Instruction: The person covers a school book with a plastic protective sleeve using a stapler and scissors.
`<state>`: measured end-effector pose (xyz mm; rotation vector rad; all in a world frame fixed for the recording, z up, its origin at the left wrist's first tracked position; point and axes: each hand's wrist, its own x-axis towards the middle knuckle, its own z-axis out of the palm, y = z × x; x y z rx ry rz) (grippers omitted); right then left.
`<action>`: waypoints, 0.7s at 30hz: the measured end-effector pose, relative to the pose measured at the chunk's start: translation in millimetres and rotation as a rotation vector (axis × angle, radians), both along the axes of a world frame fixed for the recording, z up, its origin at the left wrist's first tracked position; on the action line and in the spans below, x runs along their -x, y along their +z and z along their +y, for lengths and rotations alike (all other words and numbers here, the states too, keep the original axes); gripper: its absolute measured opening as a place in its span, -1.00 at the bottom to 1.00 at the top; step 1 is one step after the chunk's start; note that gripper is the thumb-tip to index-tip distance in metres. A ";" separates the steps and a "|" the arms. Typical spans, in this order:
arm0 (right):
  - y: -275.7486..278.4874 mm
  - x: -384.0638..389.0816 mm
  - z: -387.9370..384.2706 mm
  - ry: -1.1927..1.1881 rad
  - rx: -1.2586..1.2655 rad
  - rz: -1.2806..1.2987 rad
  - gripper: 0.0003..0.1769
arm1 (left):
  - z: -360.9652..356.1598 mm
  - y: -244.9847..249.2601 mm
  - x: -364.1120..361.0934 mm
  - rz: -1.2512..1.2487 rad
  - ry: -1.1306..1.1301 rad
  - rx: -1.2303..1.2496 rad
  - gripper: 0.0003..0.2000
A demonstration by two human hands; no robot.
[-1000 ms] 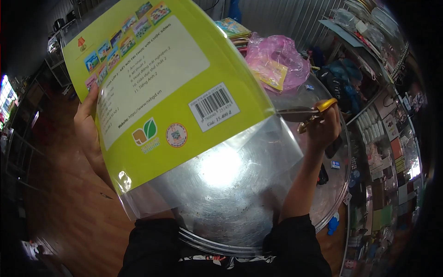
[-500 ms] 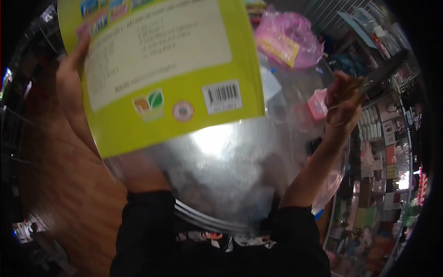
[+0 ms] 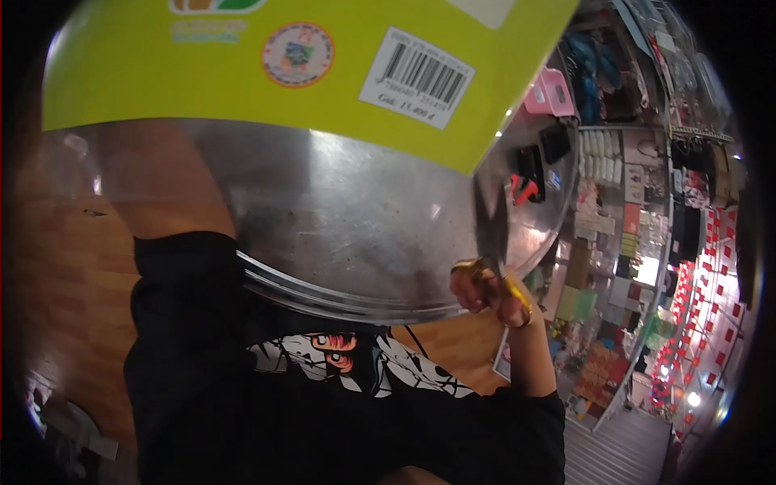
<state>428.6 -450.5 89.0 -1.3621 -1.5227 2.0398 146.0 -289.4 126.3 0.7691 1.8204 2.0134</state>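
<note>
A lime-green book (image 3: 202,89), its back cover with a barcode label and round sticker facing me, fills the top of the view. Clear plastic film (image 3: 69,174) extends past its lower edge. My left forearm reaches up behind the book; the left hand that holds it is hidden. At the lower right, my right hand (image 3: 475,293) is closed around the gold handles of a pair of scissors (image 3: 491,222). The dark blades point upward, close under the book's lower right corner. Beneath all this is a round, shiny metal table (image 3: 347,242).
On the table's right side lie a pink plastic container (image 3: 551,93), a black object (image 3: 530,170) and a small red item (image 3: 523,189). Shelves packed with goods (image 3: 622,210) stand beyond the table on the right. Wooden flooring (image 3: 73,283) shows at left.
The book has come closer and its upper part has left the view. My right hand has lowered with the scissors from the upper right to near the table's front rim.
</note>
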 end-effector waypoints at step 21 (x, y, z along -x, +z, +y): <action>47.7 17.0 2.5 0.175 0.106 -0.048 -0.25 | -19.9 -28.3 -7.3 -0.256 -0.076 0.008 -0.36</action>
